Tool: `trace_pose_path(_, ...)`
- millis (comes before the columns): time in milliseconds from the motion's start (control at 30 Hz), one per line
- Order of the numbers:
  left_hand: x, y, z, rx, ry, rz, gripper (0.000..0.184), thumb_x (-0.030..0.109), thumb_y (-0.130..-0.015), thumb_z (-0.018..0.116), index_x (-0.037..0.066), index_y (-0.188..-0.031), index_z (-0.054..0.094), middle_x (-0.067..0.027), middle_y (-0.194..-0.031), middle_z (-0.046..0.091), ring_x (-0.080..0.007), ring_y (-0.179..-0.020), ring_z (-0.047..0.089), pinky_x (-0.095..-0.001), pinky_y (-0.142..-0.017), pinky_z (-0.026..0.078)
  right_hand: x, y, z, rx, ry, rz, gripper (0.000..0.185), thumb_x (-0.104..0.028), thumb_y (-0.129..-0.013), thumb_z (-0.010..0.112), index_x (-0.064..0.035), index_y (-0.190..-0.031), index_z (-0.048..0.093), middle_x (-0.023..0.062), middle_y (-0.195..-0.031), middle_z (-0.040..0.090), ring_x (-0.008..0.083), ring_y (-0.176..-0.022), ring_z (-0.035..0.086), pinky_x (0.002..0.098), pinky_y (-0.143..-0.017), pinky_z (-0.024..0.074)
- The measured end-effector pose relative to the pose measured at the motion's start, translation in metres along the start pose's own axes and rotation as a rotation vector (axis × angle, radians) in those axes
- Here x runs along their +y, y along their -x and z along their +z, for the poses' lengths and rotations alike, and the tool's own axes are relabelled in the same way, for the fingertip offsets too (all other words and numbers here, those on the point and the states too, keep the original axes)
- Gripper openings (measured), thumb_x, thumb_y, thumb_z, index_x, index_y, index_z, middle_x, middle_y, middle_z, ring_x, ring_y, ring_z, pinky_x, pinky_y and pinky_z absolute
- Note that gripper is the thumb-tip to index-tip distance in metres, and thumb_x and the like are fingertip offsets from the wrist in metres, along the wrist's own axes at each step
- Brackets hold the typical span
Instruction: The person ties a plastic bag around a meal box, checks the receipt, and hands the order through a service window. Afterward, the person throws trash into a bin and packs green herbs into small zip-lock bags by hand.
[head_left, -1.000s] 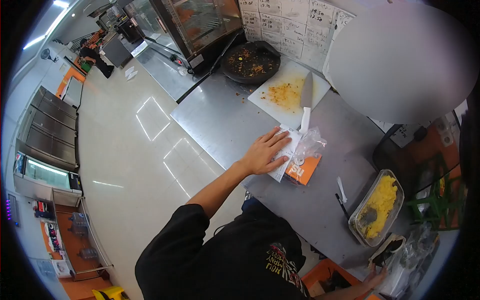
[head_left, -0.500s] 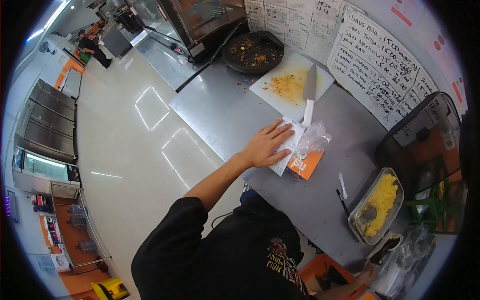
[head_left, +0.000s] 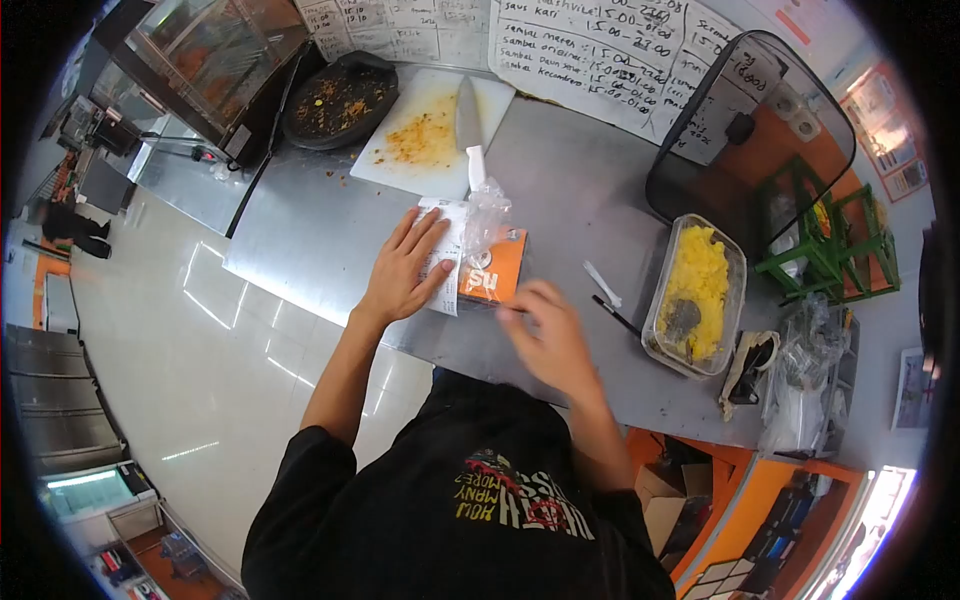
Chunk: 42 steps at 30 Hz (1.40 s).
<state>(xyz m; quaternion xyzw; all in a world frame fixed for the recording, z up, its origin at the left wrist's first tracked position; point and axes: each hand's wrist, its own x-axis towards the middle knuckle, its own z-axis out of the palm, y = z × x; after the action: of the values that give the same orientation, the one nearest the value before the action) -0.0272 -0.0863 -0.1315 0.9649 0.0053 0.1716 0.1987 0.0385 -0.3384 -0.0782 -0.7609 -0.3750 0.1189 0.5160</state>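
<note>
My left hand (head_left: 405, 268) lies flat with fingers spread on a white printed receipt (head_left: 450, 240). That paper rests along the left side of an orange box (head_left: 508, 260) with white lettering. A crumpled clear plastic bag (head_left: 487, 212) covers part of the box's top. At the box's near right corner is my right hand (head_left: 555, 340), its fingers curled in and slightly blurred; whatever they pinch is hidden. Just beyond the bag, a knife (head_left: 469, 125) with a white handle lies partly on a stained white cutting board (head_left: 385, 172).
A dark stone mortar (head_left: 342, 100) with food scraps stands at the back left. To the right are a black marker (head_left: 615, 315), a white plastic strip (head_left: 602, 284), a clear tub of yellow food (head_left: 695, 290) and a black mesh cover (head_left: 745, 130). Another person (head_left: 75, 228) stands far left.
My right hand has come up from below the table's right end to the box's near corner. My left hand stays flat on the receipt. The view has turned to the right.
</note>
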Motion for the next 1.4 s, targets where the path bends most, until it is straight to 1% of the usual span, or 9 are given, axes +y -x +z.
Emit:
trace_pose_path(167, -0.002, 0.002, -0.001, 0.01, 0.013, 0.009, 0.052, 0.034, -0.097, 0.055, 0.003, -0.139, 0.052, -0.0169, -0.149, 0.046, -0.0411, -0.143, 0.033, -0.0476, -0.115, 0.031, 0.011, -0.051, 0.049, -0.205, 0.213, 0.047, 0.015, -0.015, -0.089, 0.061, -0.0008, -0.087, 0.065, 0.0159, -0.092, 0.064, 0.0356, -0.092, 0.061, 0.0453, -0.082, 0.049)
trace_pose_path(467, -0.001, 0.004, -0.001, 0.003, 0.027, -0.031, 0.051, 0.03, -0.097, 0.055, 0.004, -0.141, 0.05, -0.0156, -0.15, 0.044, -0.0396, -0.144, 0.031, -0.0466, -0.117, 0.029, 0.019, -0.061, 0.078, -0.087, 0.509, 0.003, 0.02, -0.019, -0.085, 0.066, -0.0001, -0.079, 0.067, 0.0162, -0.085, 0.068, 0.0354, -0.087, 0.065, 0.0458, -0.076, 0.0518)
trace_pose_path(867, -0.004, 0.004, -0.003, -0.021, 0.0, -0.011, 0.051, 0.029, -0.096, 0.057, 0.006, -0.141, 0.05, -0.015, -0.15, 0.044, -0.0391, -0.144, 0.032, -0.0467, -0.116, 0.03, 0.013, -0.073, 0.031, -0.212, 0.555, 0.556, 0.042, -0.043, -0.068, 0.083, -0.0036, -0.075, 0.07, 0.0138, -0.073, 0.07, 0.0338, -0.071, 0.069, 0.0416, -0.065, 0.0534)
trace_pose_path(967, -0.005, 0.004, -0.003, -0.026, 0.022, -0.015, 0.05, 0.029, -0.098, 0.054, 0.005, -0.142, 0.05, -0.0151, -0.151, 0.043, -0.0391, -0.145, 0.03, -0.047, -0.118, 0.028, 0.001, -0.065, 0.008, -0.256, 0.477, 0.64, 0.04, -0.037, -0.071, 0.083, -0.0066, -0.093, 0.071, 0.0177, -0.09, 0.072, 0.036, -0.083, 0.07, 0.0439, -0.074, 0.0546)
trace_pose_path(1033, -0.009, 0.006, 0.0, -0.022, 0.016, -0.011, 0.049, 0.029, -0.099, 0.051, 0.007, -0.143, 0.049, -0.0146, -0.152, 0.043, -0.0385, -0.145, 0.031, -0.0477, -0.116, 0.029, 0.049, -0.022, -0.012, 0.053, 0.338, 0.464, 0.036, -0.034, -0.072, 0.083, -0.0047, -0.087, 0.069, 0.0138, -0.084, 0.071, 0.0311, -0.075, 0.069, 0.0417, -0.07, 0.0531)
trace_pose_path(1133, -0.012, 0.006, 0.004, 0.022, 0.116, -0.041, 0.047, 0.026, -0.102, 0.046, 0.005, -0.144, 0.048, -0.0167, -0.153, 0.04, -0.0393, -0.145, 0.029, -0.048, -0.117, 0.026, 0.061, 0.051, -0.093, 0.644, 0.373, 0.537, 0.013, -0.014, -0.081, 0.077, -0.0048, -0.086, 0.069, 0.0046, -0.077, 0.067, 0.0146, -0.07, 0.061, 0.03, -0.065, 0.0487)
trace_pose_path(1233, -0.013, 0.007, 0.009, 0.103, 0.323, -0.154, 0.045, 0.019, -0.103, 0.043, 0.0, -0.144, 0.045, -0.0195, -0.156, 0.036, -0.0388, -0.147, 0.026, -0.0453, -0.12, 0.02, 0.122, 0.152, -0.206, 1.196, 0.753, 0.417, 0.021, -0.02, -0.088, 0.07, -0.0041, -0.102, 0.069, 0.0101, -0.086, 0.067, 0.0211, -0.078, 0.064, 0.0339, -0.072, 0.0513)
trace_pose_path(1300, -0.02, 0.011, 0.018, 0.13, 0.481, -0.232, 0.045, 0.016, -0.102, 0.044, -0.001, -0.145, 0.045, -0.0186, -0.157, 0.034, -0.0361, -0.148, 0.025, -0.0425, -0.121, 0.019, 0.171, 0.224, -0.277, 1.147, 1.533, 0.563, 0.035, -0.035, -0.093, 0.064, -0.0037, -0.107, 0.068, 0.0149, -0.097, 0.067, 0.027, -0.08, 0.065, 0.0367, -0.074, 0.0517)
trace_pose_path(1400, -0.022, 0.008, 0.021, 0.176, 0.694, -0.297, 0.046, 0.011, -0.101, 0.044, -0.001, -0.146, 0.044, -0.0175, -0.159, 0.031, -0.0313, -0.149, 0.025, -0.038, -0.121, 0.019, 0.265, 0.325, -0.344, 0.927, 1.517, 0.779, 0.052, -0.047, -0.096, 0.056, -0.0016, -0.12, 0.063, 0.0185, -0.11, 0.064, 0.0328, -0.083, 0.065, 0.0418, -0.072, 0.0528)
